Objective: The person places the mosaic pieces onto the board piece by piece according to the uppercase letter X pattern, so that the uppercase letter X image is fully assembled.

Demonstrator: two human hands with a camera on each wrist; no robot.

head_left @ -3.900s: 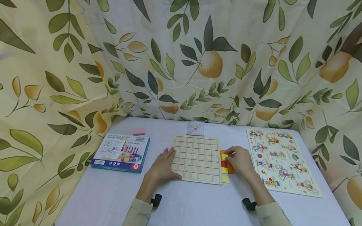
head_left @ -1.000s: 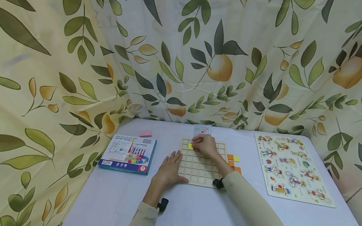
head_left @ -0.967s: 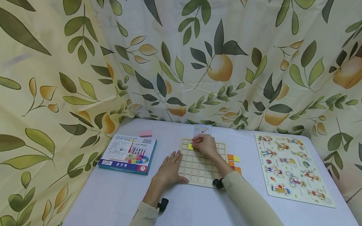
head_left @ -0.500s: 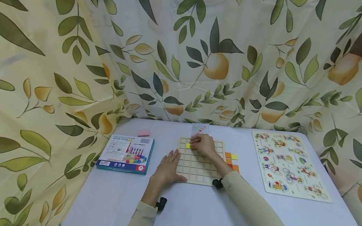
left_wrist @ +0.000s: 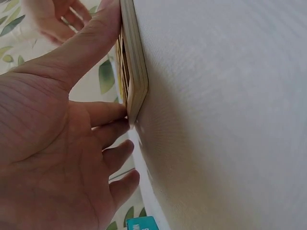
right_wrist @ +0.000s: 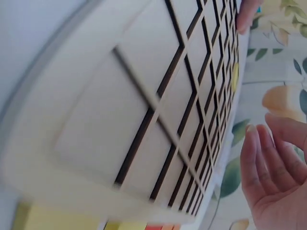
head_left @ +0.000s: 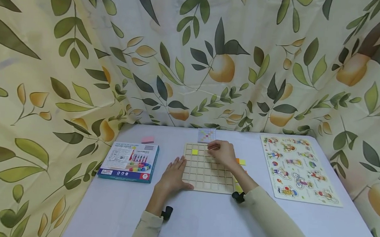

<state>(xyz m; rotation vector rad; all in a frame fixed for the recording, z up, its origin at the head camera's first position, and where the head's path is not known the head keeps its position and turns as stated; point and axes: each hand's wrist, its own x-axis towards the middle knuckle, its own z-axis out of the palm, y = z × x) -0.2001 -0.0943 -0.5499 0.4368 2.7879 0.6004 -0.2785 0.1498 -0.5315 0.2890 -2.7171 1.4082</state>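
Observation:
A wooden grid board (head_left: 207, 176) lies in the middle of the table. One yellow square tile (head_left: 195, 152) sits in a cell near its far left corner. My left hand (head_left: 172, 175) rests at the board's left edge, fingers extended; in the left wrist view its thumb and fingertips touch the board's side (left_wrist: 136, 72). Over the far part of the board hovers my right hand (head_left: 223, 154). In the right wrist view, that hand (right_wrist: 278, 177) has loosely bent fingers, with no tile visible between them. Orange and yellow tiles (head_left: 243, 162) lie along the board's right side, partly hidden by my right forearm.
Behind the board is a small card with a coloured grid pattern (head_left: 206, 135). A boxed bead set (head_left: 129, 162) and a pink block (head_left: 148, 140) are on the left. At the right lies a picture puzzle board (head_left: 298, 170). A patterned curtain (head_left: 193, 61) hangs behind.
My right hand reached from the tiles to the board's far left with a yellow tile. It has since let go and moved right, leaving the tile in a cell. The left hand stays put.

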